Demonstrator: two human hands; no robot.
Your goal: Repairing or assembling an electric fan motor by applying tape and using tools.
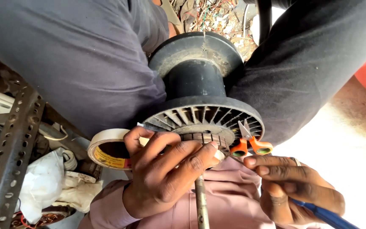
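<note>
The black ribbed spool [202,114] sits wedged between the person's knees, steadying it. The left hand [166,178] curls closed around the part on the steel shaft [201,203], bracing it. The right hand [295,186] pinches orange-handled snips [250,144] against the spool's rim. A tape roll [106,148] rests beside the left hand.

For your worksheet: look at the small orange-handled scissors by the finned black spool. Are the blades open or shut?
Shut. The scissors show one narrow pointed tip against the spool, with no gap between the blades, beside the right hand.
</note>
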